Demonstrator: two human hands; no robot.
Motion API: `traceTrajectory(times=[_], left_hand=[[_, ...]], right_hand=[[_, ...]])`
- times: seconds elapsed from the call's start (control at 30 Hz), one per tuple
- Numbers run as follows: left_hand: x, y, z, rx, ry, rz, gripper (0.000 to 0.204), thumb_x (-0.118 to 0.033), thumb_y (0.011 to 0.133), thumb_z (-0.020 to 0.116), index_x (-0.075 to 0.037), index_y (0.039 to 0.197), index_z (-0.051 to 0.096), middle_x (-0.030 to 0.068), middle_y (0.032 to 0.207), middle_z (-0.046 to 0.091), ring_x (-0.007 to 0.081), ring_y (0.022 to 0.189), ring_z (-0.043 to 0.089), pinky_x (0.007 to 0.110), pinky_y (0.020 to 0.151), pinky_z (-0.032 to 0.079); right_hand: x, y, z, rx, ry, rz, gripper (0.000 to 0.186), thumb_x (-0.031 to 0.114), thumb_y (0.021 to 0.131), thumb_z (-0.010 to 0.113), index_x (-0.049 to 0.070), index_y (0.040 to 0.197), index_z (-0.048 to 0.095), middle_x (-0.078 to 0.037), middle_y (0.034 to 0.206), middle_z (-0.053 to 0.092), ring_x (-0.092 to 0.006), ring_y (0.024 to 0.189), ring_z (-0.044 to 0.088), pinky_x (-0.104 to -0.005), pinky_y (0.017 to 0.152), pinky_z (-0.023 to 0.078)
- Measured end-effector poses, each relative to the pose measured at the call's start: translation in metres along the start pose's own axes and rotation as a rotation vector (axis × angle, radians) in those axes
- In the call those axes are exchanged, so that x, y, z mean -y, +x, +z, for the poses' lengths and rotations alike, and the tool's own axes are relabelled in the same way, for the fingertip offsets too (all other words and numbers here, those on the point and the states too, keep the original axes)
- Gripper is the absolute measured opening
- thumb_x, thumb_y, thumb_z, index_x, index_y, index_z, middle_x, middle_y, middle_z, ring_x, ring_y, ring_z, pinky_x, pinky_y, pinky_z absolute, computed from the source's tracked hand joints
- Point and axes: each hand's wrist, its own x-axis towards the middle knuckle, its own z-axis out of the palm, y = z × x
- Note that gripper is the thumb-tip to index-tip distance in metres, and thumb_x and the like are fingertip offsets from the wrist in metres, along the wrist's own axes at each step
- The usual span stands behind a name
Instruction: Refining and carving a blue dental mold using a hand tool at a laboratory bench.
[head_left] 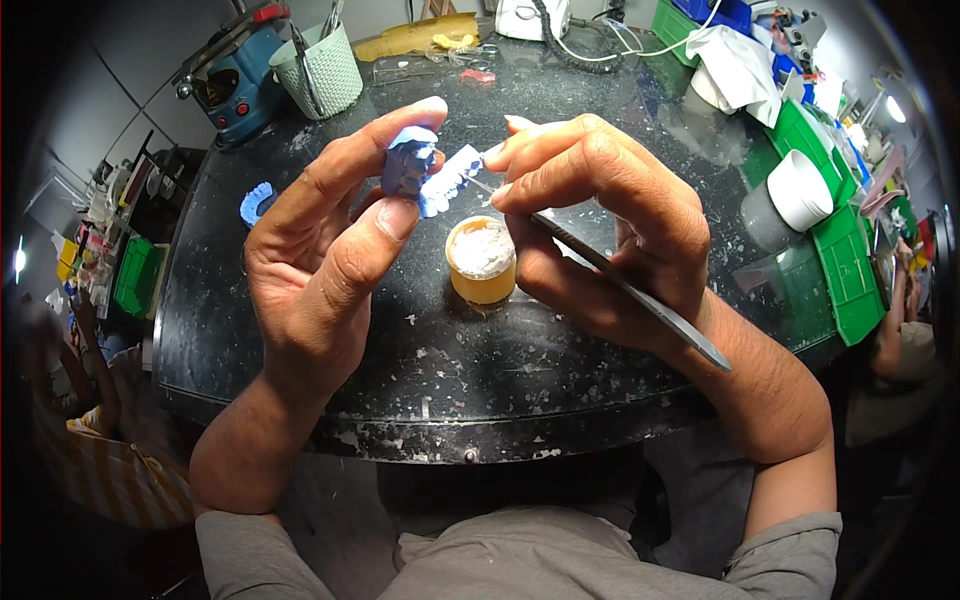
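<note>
Black counter (510,370) is pretty beat up, pale specks and scuffs all over, but still kinda glossy toward the right. Greyish wall (105,55) with thin dark seams at upper left. One bright lamp (895,108) far right, a white light (19,259) far left.

The shirt (560,555) worn is a plain, muted grey, with loose, short sleeves (790,560).
</note>
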Motion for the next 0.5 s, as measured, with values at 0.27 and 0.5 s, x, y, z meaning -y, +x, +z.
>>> traceTrajectory(times=[0.27, 0.5], left_hand=[[0.0000, 0.0006, 0.0009, -0.013, 0.006, -0.008, 0.050, -0.015, 0.090, 0.062, 0.008, 0.134, 0.056, 0.0161, 0.125, 0.064, 0.0170, 0.114, 0.058, 0.035, 0.108, 0.040], [0.0008, 0.0004, 0.0020, -0.024, -0.015, -0.014, 0.050, -0.014, 0.090, 0.062, 0.008, 0.135, 0.055, 0.0165, 0.125, 0.063, 0.0172, 0.115, 0.058, 0.036, 0.108, 0.041]], right_hand=[[-0.0022, 0.0001, -0.0010, 0.001, 0.008, -0.030, 0.025, -0.007, 0.068, 0.070, 0.000, 0.092, 0.068, -0.012, 0.092, 0.068, -0.0262, 0.096, 0.070, -0.0478, 0.097, 0.052], [-0.0040, -0.0010, 0.0015, -0.044, 0.029, -0.030, 0.024, -0.008, 0.069, 0.068, 0.000, 0.092, 0.067, -0.012, 0.092, 0.068, -0.0261, 0.097, 0.069, -0.0479, 0.098, 0.051]])
